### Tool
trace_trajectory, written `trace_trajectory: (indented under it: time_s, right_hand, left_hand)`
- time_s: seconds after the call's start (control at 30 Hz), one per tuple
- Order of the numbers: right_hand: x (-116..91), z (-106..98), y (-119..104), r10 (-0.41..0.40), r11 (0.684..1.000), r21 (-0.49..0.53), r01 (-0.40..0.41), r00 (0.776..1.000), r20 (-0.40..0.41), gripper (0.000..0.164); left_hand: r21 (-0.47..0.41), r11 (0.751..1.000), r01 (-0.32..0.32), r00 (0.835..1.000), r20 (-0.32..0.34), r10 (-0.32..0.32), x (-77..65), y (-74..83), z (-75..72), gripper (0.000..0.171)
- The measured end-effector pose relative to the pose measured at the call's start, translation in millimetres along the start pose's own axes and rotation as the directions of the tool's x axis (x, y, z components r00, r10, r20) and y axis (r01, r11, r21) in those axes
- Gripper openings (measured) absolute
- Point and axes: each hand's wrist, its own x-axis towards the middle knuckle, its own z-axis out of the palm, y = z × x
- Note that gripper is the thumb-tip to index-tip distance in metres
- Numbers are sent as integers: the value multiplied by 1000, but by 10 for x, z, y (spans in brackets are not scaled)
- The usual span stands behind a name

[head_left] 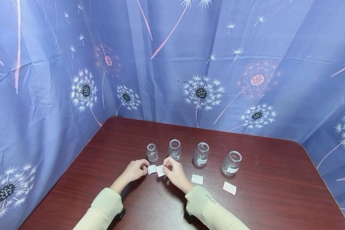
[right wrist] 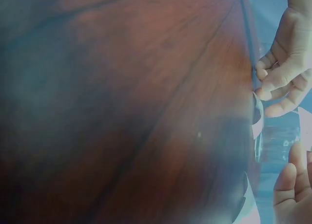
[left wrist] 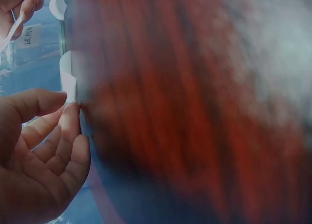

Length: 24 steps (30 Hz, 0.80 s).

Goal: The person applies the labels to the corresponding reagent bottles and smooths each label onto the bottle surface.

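Between the thumb and fingers of my left hand (head_left: 135, 169) is the edge of a small curled white paper piece (head_left: 152, 169), also seen edge-on in the left wrist view. My right hand (head_left: 174, 172) pinches a white label (head_left: 160, 171) with printed marks, close beside the curled piece and overlapping its edge in the head view. Both papers are over the table in front of the smallest glass jar (head_left: 152, 154), which shows no label. Just behind my right hand stands a second jar (head_left: 175, 148) with a white label, partly hidden by the fingers.
Two larger labelled glass jars, a third jar (head_left: 201, 155) and a rightmost jar (head_left: 231, 163), stand to the right. In front of them lie two white paper pieces, one (head_left: 197, 179) nearer my right hand and another (head_left: 229, 188). A blue dandelion-print curtain (head_left: 166, 76) surrounds the dark-red table (head_left: 276, 179).
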Motion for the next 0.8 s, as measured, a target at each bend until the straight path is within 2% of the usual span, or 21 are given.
trace_trajectory:
  time_s: [0.1,0.2,0.33,0.43,0.53,0.67,0.8]
  right_hand:
    - [-2,-1,24,-5,1000,14,5,1000,7,16]
    - [-5,-9,21,-20,1000,6,20,1000,10,17]
    - [-6,-20,10,-33,999,-10,33,999,16,11]
    - [-7,-21,10,-42,999,-31,43,999,23,8]
    - [-7,-20,14,-58,996,-66,60,998,33,8]
    - [-13,-18,15,-84,991,-95,90,995,59,10]
    - [-25,-14,-2,-93,992,-76,99,992,88,11]
  left_hand:
    - [52,999,-6,999,-39,8,10,-6,-3,23]
    - [86,996,-39,994,-100,47,12,27,-13,17]
    - [43,989,-144,977,-156,149,-1,130,-34,12]
    - [-34,973,-230,965,-139,223,-18,215,-42,14]
    - [-86,956,-281,957,-96,273,-30,273,-32,13]
    - [-95,947,-308,950,-79,301,-29,285,1,10]
    - [-103,946,-308,950,-85,300,-25,255,24,9]
